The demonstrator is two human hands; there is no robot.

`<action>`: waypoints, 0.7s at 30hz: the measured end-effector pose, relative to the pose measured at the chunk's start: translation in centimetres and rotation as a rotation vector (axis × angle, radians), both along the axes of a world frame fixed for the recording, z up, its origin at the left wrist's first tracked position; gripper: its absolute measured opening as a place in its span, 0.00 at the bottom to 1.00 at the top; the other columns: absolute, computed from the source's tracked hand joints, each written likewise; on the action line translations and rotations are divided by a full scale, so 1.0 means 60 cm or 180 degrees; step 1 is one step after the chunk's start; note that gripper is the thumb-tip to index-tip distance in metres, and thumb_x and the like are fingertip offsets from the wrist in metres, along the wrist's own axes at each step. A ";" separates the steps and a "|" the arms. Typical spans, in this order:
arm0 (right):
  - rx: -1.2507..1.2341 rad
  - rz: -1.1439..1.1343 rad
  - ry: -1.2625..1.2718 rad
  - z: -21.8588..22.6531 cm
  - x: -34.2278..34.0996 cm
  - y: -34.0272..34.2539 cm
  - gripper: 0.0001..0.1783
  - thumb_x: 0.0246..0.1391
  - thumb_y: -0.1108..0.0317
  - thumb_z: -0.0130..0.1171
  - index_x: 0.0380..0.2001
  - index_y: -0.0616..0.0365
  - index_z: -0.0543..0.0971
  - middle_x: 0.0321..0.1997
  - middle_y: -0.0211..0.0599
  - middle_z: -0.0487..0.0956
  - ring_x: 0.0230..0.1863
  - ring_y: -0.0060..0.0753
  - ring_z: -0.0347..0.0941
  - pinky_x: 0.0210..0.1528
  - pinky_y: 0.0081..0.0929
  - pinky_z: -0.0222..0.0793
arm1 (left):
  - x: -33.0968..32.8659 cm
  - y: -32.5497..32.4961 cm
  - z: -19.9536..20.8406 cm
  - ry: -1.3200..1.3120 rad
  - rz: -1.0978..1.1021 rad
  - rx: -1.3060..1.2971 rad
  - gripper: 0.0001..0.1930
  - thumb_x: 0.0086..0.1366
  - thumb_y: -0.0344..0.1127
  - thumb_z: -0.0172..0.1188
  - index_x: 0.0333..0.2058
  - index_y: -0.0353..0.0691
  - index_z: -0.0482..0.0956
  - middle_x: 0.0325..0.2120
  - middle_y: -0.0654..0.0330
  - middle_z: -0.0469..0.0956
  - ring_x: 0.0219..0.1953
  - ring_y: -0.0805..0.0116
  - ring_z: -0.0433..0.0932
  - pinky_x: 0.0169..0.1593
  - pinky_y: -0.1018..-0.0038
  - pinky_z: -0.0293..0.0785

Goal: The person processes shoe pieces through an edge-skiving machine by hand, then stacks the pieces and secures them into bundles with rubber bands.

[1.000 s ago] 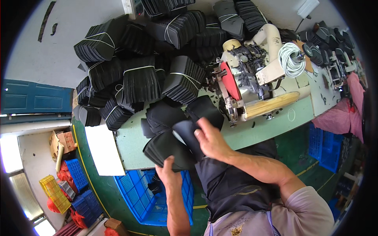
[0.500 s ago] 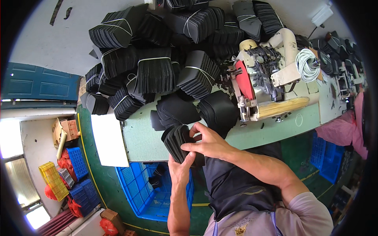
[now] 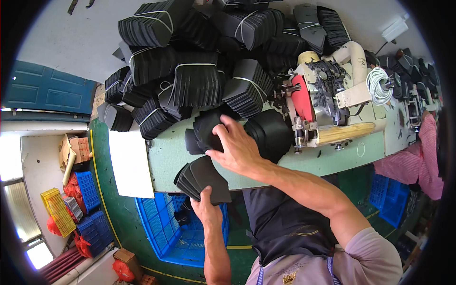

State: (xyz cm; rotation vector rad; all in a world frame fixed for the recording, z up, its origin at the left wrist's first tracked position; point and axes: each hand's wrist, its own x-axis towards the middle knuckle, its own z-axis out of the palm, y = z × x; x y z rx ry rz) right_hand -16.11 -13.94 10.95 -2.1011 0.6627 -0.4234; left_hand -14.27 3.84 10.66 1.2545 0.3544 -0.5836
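A fanned stack of black sheet pieces (image 3: 203, 178) is gripped at its lower edge by my left hand (image 3: 207, 211), thumb on top. The stack hangs over the near edge of the bench. My right hand (image 3: 237, 149) is at a loose pile of similar black pieces (image 3: 205, 130) on the bench, with thumb and fingers apart. Whether its fingertips touch the pile is hard to see. Beside that hand, to the right, lies a second loose pile of rounded black pieces (image 3: 270, 135).
Bundles of black pieces tied with white bands (image 3: 197, 83) are heaped at the back. A machine with a red guard (image 3: 301, 97) stands to the right on the pale green bench (image 3: 164, 166). Below the bench sits a blue crate (image 3: 164, 237). A white board (image 3: 128, 164) lies at left.
My right hand has left the stack and moved up to the loose pile. My left hand has kept the stack, which is now tilted flatter and fanned out. The view has shifted slightly.
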 end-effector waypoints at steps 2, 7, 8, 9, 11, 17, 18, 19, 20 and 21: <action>-0.0693 -0.0082 -0.0035 0.000 -0.005 -0.006 0.27 0.49 0.51 0.71 0.44 0.54 0.71 0.56 0.44 0.69 0.57 0.50 0.69 0.53 0.42 0.71 | -0.008 -0.002 -0.012 -0.0182 -0.0062 0.0124 0.20 0.62 0.23 0.56 0.54 0.29 0.70 0.45 0.51 0.78 0.44 0.59 0.81 0.47 0.65 0.81; 0.2399 0.0632 0.0441 0.017 -0.064 0.021 0.26 0.49 0.56 0.74 0.43 0.60 0.74 0.42 0.39 0.78 0.49 0.31 0.77 0.47 0.33 0.77 | -0.019 -0.017 0.003 -0.1093 -0.1142 0.0968 0.19 0.63 0.27 0.63 0.52 0.30 0.75 0.42 0.60 0.79 0.43 0.74 0.77 0.47 0.75 0.74; 0.2398 0.0612 0.0444 0.016 -0.069 0.017 0.26 0.49 0.56 0.74 0.43 0.60 0.74 0.42 0.39 0.78 0.49 0.31 0.77 0.47 0.33 0.77 | -0.021 -0.022 0.008 -0.1096 -0.1323 0.1072 0.19 0.63 0.28 0.64 0.52 0.30 0.75 0.42 0.60 0.80 0.42 0.74 0.77 0.47 0.76 0.74; 0.2438 0.0513 0.0457 0.018 -0.075 0.012 0.25 0.49 0.58 0.74 0.42 0.61 0.75 0.43 0.39 0.79 0.49 0.32 0.77 0.47 0.32 0.77 | -0.025 -0.025 0.008 -0.1092 -0.1342 0.1065 0.19 0.63 0.28 0.64 0.52 0.30 0.75 0.42 0.60 0.80 0.42 0.74 0.77 0.47 0.76 0.74; 0.2586 0.0329 0.0324 0.023 -0.083 0.010 0.19 0.51 0.64 0.72 0.40 0.64 0.77 0.41 0.37 0.80 0.48 0.29 0.78 0.46 0.28 0.76 | -0.029 -0.028 0.013 -0.0813 -0.1518 0.0950 0.20 0.64 0.32 0.65 0.52 0.30 0.75 0.42 0.60 0.80 0.42 0.74 0.77 0.47 0.76 0.74; 0.3346 0.0187 0.0198 -0.006 -0.110 0.004 0.13 0.55 0.68 0.65 0.40 0.64 0.79 0.36 0.33 0.81 0.39 0.22 0.76 0.39 0.23 0.72 | -0.033 -0.032 0.029 -0.0565 -0.1578 0.0924 0.21 0.66 0.39 0.65 0.52 0.30 0.76 0.41 0.61 0.80 0.40 0.76 0.75 0.45 0.77 0.72; 0.3342 0.0157 0.0187 -0.006 -0.115 0.004 0.13 0.55 0.68 0.65 0.40 0.64 0.79 0.36 0.33 0.81 0.39 0.22 0.76 0.39 0.23 0.72 | -0.035 -0.034 0.029 -0.0566 -0.1608 0.0916 0.21 0.66 0.39 0.65 0.52 0.30 0.76 0.41 0.61 0.80 0.40 0.76 0.75 0.45 0.77 0.72; 0.3031 0.0140 0.0320 0.002 -0.116 0.005 0.12 0.55 0.69 0.63 0.41 0.65 0.80 0.36 0.33 0.82 0.38 0.21 0.75 0.38 0.23 0.72 | -0.037 -0.036 0.027 -0.0577 -0.1631 0.0927 0.21 0.67 0.38 0.63 0.53 0.29 0.75 0.43 0.58 0.80 0.42 0.73 0.76 0.47 0.76 0.73; 0.2717 0.0121 0.0454 0.008 -0.117 0.006 0.12 0.55 0.70 0.61 0.41 0.65 0.80 0.36 0.34 0.82 0.37 0.20 0.75 0.38 0.23 0.71 | -0.038 -0.038 0.023 -0.0587 -0.1654 0.0935 0.21 0.68 0.37 0.62 0.54 0.29 0.74 0.45 0.55 0.79 0.43 0.71 0.77 0.49 0.74 0.74; 0.2393 0.0066 0.0163 0.004 -0.122 0.013 0.10 0.54 0.71 0.59 0.38 0.66 0.79 0.33 0.35 0.81 0.34 0.20 0.74 0.37 0.25 0.71 | -0.039 -0.040 0.013 -0.0321 -0.1427 0.0818 0.18 0.68 0.33 0.60 0.53 0.29 0.74 0.44 0.56 0.79 0.43 0.70 0.79 0.49 0.74 0.75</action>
